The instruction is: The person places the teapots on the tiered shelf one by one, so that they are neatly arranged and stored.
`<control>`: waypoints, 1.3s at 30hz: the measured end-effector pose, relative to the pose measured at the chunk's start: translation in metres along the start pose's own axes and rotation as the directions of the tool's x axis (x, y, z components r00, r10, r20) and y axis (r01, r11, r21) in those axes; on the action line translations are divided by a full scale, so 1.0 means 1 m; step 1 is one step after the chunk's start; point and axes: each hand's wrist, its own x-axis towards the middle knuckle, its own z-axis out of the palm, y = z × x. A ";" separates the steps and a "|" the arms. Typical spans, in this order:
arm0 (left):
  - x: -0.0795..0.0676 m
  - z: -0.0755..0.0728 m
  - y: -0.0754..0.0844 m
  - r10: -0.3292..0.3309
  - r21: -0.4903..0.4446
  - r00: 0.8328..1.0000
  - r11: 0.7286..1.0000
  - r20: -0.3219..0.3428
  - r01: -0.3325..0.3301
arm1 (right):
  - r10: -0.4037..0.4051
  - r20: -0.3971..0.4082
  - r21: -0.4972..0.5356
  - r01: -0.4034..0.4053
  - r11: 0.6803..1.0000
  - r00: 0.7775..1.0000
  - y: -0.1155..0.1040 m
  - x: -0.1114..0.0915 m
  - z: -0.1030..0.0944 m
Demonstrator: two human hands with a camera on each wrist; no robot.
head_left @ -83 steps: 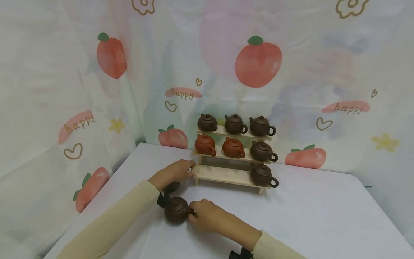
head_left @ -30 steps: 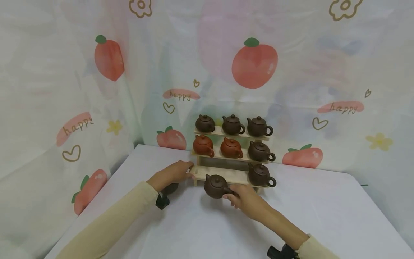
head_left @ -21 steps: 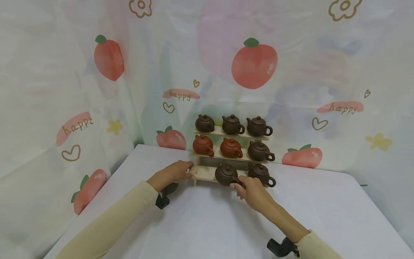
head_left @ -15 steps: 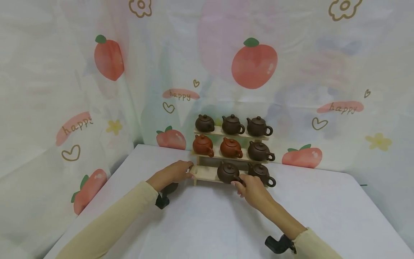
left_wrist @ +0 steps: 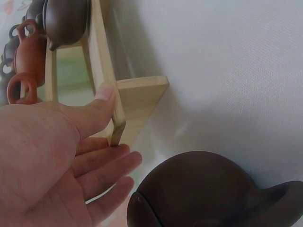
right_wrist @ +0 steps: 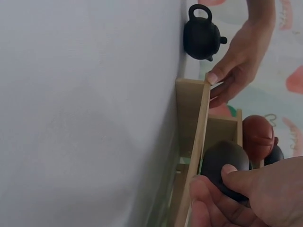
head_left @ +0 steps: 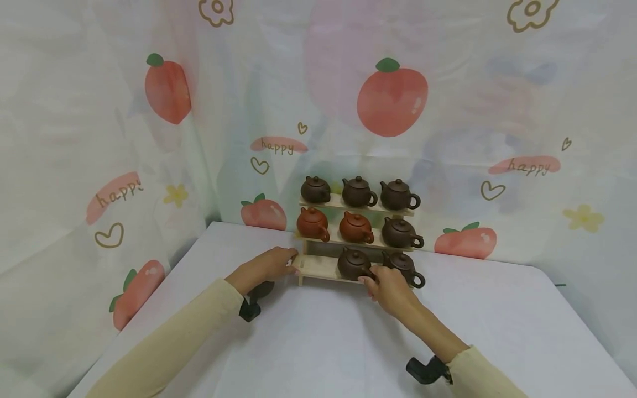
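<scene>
My right hand (head_left: 395, 290) pinches the handle of a dark brown teapot (head_left: 354, 263), which is at the middle of the bottom tier. In the right wrist view, the thumb lies against that teapot (right_wrist: 225, 161). My left hand (head_left: 269, 263) grips the left end of the three-tier wooden rack (head_left: 318, 267), thumb on the shelf board and fingers under it, as the left wrist view shows. Another dark teapot (left_wrist: 199, 189) stands on the table below the left wrist, mostly hidden by it in the head view. One more dark teapot (head_left: 398, 264) sits at the bottom tier's right end.
The middle tier carries two reddish-brown teapots (head_left: 356, 227) and a dark teapot (head_left: 401, 232). Several dark teapots (head_left: 358, 191) line the top tier. A white cloth covers the table (head_left: 308, 348), and a printed fabric backdrop (head_left: 463, 110) rises behind it.
My right hand has lifted the dark teapot from the table at front left, carried it right and back to the bottom tier, then shifted it slightly right. My left hand has stayed on the rack.
</scene>
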 end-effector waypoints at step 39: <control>-0.001 -0.003 0.001 -0.018 -0.009 1.000 1.000 0.018 0.018 | 0.166 0.248 -0.257 -0.100 0.961 0.955 -0.017 -0.016 0.017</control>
